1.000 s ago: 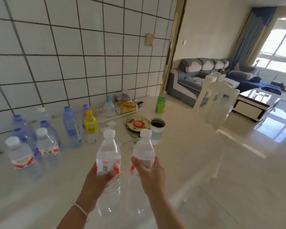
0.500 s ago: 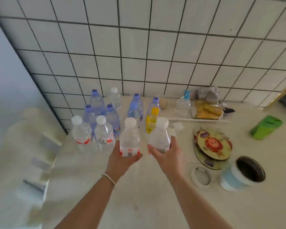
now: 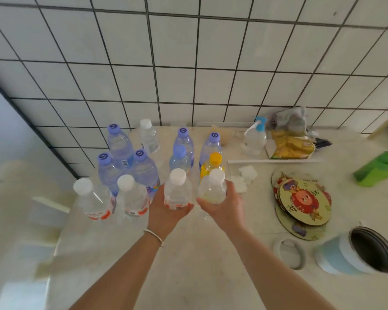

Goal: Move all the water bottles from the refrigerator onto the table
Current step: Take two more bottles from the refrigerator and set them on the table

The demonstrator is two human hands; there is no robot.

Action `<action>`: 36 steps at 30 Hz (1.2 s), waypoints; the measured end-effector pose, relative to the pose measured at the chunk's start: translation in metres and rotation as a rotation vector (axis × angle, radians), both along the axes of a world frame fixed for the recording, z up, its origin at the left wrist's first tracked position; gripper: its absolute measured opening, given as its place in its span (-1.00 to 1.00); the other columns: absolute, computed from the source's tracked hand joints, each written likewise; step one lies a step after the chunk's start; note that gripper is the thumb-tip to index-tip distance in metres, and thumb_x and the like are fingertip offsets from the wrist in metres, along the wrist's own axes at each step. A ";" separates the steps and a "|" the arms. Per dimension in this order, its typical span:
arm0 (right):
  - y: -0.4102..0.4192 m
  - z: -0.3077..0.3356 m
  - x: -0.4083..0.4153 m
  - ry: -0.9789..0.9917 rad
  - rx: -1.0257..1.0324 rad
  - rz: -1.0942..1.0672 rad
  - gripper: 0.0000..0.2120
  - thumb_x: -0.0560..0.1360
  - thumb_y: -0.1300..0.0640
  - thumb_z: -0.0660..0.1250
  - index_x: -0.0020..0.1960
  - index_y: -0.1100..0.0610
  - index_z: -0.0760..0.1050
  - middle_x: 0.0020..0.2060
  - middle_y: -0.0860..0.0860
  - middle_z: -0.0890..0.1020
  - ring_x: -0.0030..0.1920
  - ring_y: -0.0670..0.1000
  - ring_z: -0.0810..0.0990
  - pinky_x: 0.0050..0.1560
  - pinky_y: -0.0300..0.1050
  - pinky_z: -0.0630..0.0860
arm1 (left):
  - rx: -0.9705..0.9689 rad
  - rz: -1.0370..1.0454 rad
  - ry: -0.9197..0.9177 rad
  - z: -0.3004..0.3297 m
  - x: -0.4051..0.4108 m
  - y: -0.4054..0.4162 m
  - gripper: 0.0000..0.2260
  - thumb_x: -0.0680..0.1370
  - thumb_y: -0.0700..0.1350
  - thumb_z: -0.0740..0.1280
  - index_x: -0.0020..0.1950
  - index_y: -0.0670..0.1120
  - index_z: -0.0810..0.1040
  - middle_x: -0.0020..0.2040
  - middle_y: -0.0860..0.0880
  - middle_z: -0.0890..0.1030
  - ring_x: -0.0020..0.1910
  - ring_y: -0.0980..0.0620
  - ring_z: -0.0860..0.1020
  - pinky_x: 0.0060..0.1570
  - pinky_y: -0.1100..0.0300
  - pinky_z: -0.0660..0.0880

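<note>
Over table (image 3: 211, 253): left hand (image 3: 166, 211), right hand (image 3: 222, 206), fingers curled round white-capped water bottles (image 3: 177, 191). Lower upright beside front row (image 3: 130, 198), then release.

Clear glossy plastic on the water bottles (image 3: 130, 198), matt white and lilac plastic caps. Pale, smooth, faintly mottled stone-like bench (image 3: 199, 265). Glazed white wall tiles (image 3: 173, 83) with dark matt grout. Printed, slightly glossy card or wood on the round coasters (image 3: 300, 200). Thin shiny metal bangle (image 3: 154, 234). Soft green cloth (image 3: 379, 168).
</note>
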State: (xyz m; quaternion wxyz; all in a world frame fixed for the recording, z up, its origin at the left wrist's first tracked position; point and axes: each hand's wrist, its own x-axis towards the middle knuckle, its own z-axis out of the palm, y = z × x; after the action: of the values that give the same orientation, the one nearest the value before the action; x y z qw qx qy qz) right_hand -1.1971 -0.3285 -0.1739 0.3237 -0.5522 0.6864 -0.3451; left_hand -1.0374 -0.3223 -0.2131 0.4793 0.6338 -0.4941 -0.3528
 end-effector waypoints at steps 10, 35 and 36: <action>-0.005 -0.030 0.010 -0.042 0.055 -0.080 -0.28 0.20 -0.07 0.55 0.28 -0.03 0.32 -0.03 -0.12 0.53 -0.05 -0.06 0.47 -0.09 -0.20 0.39 | 0.037 -0.040 0.090 -0.026 0.010 -0.016 -0.34 0.22 -0.35 0.57 0.17 0.05 0.37 0.08 0.00 0.56 -0.05 0.51 0.50 -0.09 0.57 0.41; 0.095 0.010 -0.007 0.156 -0.166 0.164 -0.22 0.33 -0.15 0.44 0.43 0.02 0.20 0.36 -0.07 0.36 0.38 -0.02 0.29 0.34 -0.15 0.26 | 0.157 0.246 0.173 -0.003 0.017 0.101 -0.35 0.34 -0.28 0.52 0.36 -0.14 0.33 0.26 -0.18 0.46 0.07 -0.07 0.49 0.12 0.09 0.44; 0.100 0.014 -0.005 0.146 -0.167 0.211 -0.21 0.34 -0.17 0.43 0.44 0.02 0.18 0.37 -0.06 0.34 0.39 -0.02 0.28 0.35 -0.12 0.26 | 0.123 0.280 0.174 0.005 0.018 0.112 -0.35 0.34 -0.27 0.52 0.36 -0.14 0.33 0.24 -0.15 0.46 0.07 -0.06 0.49 0.12 0.10 0.45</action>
State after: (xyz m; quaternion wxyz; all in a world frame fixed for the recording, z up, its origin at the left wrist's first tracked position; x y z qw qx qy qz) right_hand -1.2021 -0.2283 -0.1601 0.2600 -0.6700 0.6153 -0.3241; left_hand -1.0191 -0.2100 -0.2078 0.5250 0.6915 -0.3351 -0.3659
